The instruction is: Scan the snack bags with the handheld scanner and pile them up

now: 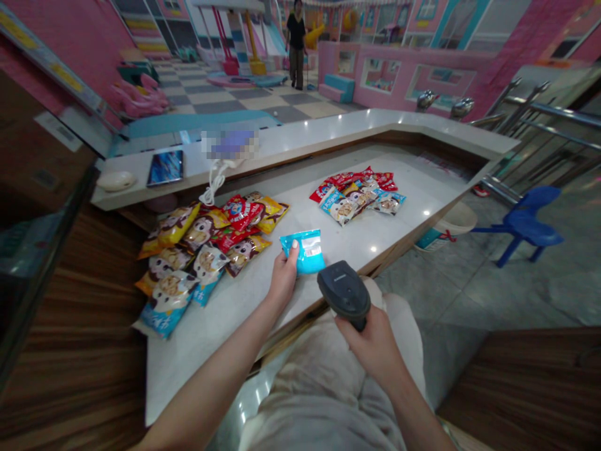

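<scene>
Left hand (283, 277) pinches the packet (306, 249) by its edge, right hand (372, 346) grips the scanner (344, 291); so thin a pinch may slip

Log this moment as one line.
left hand: holds blue plastic snack packet | right hand: grips dark handheld barcode scanner | white counter: near snack-bag pile, far snack-bag pile

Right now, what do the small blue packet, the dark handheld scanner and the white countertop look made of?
Small blue packet: likely thin glossy plastic film; creased, glinting in the left hand. Dark grey handheld scanner: moulded plastic, matte, dull even sheen. White countertop: probably polished stone or solid surface; lights mirror in it.
</scene>
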`<state>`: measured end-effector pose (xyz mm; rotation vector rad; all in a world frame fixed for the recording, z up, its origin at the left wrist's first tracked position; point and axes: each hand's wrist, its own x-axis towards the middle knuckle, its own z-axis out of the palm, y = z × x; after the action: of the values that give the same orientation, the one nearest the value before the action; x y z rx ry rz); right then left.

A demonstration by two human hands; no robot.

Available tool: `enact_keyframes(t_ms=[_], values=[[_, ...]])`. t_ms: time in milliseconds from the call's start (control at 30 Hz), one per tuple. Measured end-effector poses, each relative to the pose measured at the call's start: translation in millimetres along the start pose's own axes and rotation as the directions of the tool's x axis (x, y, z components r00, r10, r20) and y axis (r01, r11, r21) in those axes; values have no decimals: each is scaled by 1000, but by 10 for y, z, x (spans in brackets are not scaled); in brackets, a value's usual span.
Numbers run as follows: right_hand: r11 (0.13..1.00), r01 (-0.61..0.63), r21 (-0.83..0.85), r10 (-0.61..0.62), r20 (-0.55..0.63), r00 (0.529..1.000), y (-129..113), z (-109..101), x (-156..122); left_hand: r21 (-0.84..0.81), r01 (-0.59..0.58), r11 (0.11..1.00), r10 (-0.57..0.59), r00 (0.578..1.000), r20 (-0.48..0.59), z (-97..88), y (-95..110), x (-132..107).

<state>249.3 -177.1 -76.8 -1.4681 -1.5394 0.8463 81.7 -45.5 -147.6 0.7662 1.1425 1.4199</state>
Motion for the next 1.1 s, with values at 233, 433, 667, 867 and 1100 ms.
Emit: enact_keyframes(t_ms=[233,433,667,867,1100], values=[[1000,-28,10,28,-28,999,22,-9,-17,-24,6,1000,-6,1000,25,-27,-11,4],[999,-41,-1,41,-59,997,99,-69,-5,-176,135,975,-130,991,42,72,226,101],[997,-72,1,72,-92,993,206,-121,18,326,-476,817,374,867,329,574,419,598],[998,-52,-40,46,-130,990,286,-210,55,550,-808,208,481,575,662,1378,344,1147],[991,-99,-92,84,-156,984,370,-295,30,688,-725,-27,292,653,699,1638,112,1281]])
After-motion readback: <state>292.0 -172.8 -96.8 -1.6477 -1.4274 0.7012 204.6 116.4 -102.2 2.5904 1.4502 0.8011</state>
